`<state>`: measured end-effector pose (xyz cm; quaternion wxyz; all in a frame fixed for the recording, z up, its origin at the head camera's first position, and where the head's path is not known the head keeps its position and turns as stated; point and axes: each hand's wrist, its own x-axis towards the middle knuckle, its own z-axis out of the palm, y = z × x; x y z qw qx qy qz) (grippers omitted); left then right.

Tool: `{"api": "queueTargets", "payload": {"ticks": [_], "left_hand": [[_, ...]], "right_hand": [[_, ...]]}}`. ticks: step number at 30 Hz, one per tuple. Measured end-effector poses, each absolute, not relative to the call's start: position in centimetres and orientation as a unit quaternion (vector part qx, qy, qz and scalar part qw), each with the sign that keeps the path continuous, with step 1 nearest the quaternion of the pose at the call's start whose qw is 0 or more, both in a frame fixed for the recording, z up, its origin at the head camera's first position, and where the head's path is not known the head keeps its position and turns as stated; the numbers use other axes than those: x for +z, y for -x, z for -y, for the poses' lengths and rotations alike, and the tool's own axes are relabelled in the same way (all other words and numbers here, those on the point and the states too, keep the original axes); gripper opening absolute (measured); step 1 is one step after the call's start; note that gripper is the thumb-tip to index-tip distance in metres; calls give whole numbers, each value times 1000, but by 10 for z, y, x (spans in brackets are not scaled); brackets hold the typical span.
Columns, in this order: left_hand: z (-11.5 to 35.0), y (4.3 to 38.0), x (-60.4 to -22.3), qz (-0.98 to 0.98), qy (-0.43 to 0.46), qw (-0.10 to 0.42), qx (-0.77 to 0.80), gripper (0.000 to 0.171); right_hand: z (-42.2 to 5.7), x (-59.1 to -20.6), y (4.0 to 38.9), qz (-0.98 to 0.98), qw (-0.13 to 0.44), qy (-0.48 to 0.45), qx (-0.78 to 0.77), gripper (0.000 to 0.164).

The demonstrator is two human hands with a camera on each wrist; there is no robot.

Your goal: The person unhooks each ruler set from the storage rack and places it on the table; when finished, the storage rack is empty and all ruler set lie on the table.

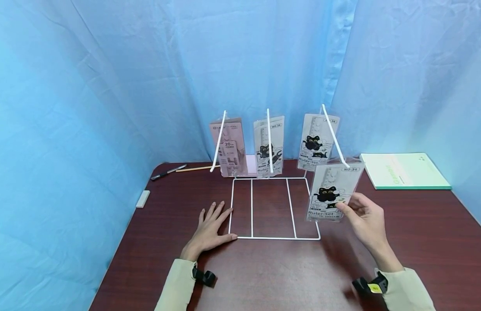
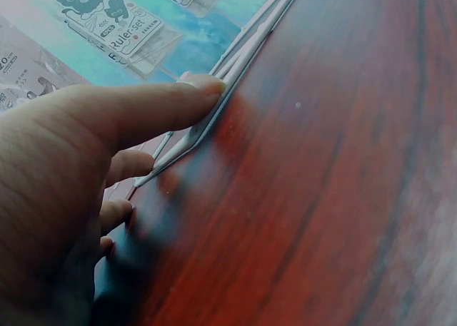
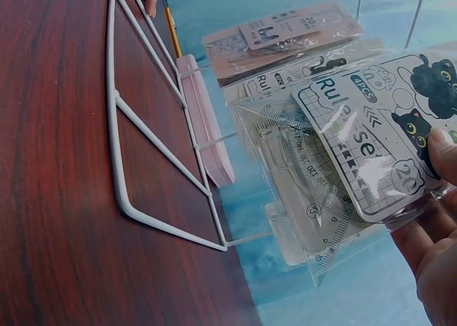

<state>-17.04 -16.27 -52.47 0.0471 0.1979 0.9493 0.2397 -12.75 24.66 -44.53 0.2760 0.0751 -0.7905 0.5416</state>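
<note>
My right hand pinches a clear-wrapped ruler set by its lower right side, thumb in front and fingers behind. Its card shows black cats, and a transparent protractor shows through the wrapper in the right wrist view. The packet's top overlaps the front tip of the rack's right hook. My left hand lies with fingers spread at the left side of the white wire rack, its thumb at the front bar. Another ruler set hangs farther back on the right hook.
One ruler set hangs from the middle hook, and pink packets from the left one. A pink case lies behind the rack base. Around it are a pen, a pencil, a white eraser and a green-edged notebook.
</note>
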Motion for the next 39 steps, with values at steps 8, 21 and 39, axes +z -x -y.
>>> {"api": "queueTargets", "payload": {"ticks": [8, 21, 39], "left_hand": [[163, 170, -523, -948, -197, 52, 246, 87], [163, 169, -523, -948, -197, 54, 245, 87], [162, 169, -522, -948, -195, 53, 246, 87]], "right_hand": [[-246, -444, 123, 785, 281, -80, 546, 19], [-247, -442, 114, 786, 289, -87, 540, 19], [-252, -439, 96, 776, 314, -103, 537, 23]]}}
